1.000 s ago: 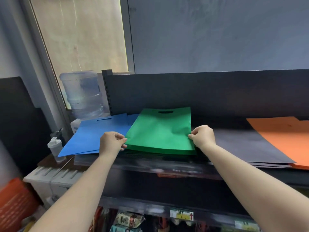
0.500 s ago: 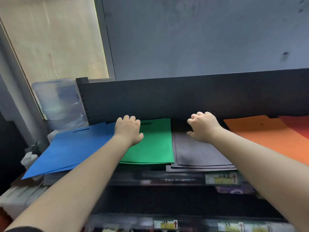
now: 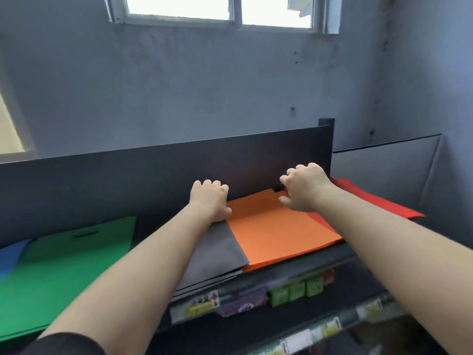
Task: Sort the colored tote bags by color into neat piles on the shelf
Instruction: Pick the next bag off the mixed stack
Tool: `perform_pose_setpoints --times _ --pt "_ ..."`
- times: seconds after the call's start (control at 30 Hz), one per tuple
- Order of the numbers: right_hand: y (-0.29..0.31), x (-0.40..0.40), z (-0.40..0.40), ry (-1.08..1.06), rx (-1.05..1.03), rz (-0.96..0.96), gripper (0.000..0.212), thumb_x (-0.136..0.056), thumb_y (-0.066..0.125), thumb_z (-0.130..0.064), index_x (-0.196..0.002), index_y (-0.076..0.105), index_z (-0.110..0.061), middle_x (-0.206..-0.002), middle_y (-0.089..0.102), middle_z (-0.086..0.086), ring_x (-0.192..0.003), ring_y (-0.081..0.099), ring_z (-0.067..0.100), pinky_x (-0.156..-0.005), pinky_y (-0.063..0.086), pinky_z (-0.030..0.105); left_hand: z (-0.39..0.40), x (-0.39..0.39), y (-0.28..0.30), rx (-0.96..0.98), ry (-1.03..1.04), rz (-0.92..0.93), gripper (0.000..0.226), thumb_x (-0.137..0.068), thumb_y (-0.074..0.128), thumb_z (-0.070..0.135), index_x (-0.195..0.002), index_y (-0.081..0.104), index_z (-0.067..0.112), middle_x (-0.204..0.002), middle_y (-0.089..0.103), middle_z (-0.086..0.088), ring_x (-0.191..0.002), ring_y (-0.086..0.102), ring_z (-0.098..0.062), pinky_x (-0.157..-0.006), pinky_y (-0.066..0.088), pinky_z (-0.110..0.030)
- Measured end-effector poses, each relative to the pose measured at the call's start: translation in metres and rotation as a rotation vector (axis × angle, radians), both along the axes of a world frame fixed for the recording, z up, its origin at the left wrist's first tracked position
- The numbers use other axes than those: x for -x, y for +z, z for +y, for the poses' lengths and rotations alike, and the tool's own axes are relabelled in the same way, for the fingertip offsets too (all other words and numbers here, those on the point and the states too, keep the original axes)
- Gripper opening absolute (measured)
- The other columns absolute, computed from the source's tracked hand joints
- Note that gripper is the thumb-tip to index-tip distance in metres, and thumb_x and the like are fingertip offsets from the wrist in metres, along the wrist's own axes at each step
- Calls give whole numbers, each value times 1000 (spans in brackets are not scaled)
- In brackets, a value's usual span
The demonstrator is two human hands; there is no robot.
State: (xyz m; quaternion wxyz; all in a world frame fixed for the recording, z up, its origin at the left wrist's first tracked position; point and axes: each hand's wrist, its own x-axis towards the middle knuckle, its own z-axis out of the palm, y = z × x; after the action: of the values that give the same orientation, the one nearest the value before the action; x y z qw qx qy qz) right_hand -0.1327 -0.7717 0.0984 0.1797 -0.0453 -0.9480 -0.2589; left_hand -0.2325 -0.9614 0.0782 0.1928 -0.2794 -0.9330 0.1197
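Note:
Flat tote bags lie in piles along the shelf [image 3: 340,254]: blue [image 3: 10,254] at the far left, then green [image 3: 64,265], grey [image 3: 217,249], orange [image 3: 276,231] and red [image 3: 371,201]. The orange pile overlaps the grey pile's right side and part of the red one. My left hand [image 3: 210,199] rests at the far left corner of the orange pile, where it meets the grey one, thumb on the orange edge. My right hand [image 3: 304,188] sits over the orange pile's far right corner, fingers loosely curled, thumb touching the bag.
A dark back panel [image 3: 153,170] runs behind the piles, ending in a post [image 3: 326,124] at the right. Price labels [image 3: 202,303] line the shelf's front rail. Small green packets [image 3: 297,290] sit on a shelf below. A grey wall and window are above.
The view and both hands have shifted right. My left hand left the green pile and my right hand left the grey pile; both are now at the orange pile's far corners.

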Motion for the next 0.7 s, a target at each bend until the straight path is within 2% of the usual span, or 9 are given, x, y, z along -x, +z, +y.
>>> perform_pose_setpoints --times 0.13,0.37,0.7 --pt "5 -34 82 -124 76 31 48 -93 39 -53 -123 49 -17 -121 54 4 -114 52 24 -84 39 34 90 -17 3 -41 -75 -49 45 -87 51 41 -127 47 21 -126 50 -1 -120 44 -22 -93 32 -34" --pt "9 -106 229 -360 73 11 54 -93 37 -54 -132 44 -17 -130 48 4 -123 44 23 -92 38 36 253 -57 16 -86 -241 -4 54 -87 52 49 -132 44 21 -132 48 -2 -124 41 -23 -97 31 -37" --pt "2 -228 396 -652 138 -32 47 -92 41 -45 -128 44 -16 -124 49 5 -118 45 24 -87 36 36 474 -140 18 -104 -555 -17 55 -86 53 48 -133 42 20 -134 47 -1 -126 40 -22 -99 30 -35"
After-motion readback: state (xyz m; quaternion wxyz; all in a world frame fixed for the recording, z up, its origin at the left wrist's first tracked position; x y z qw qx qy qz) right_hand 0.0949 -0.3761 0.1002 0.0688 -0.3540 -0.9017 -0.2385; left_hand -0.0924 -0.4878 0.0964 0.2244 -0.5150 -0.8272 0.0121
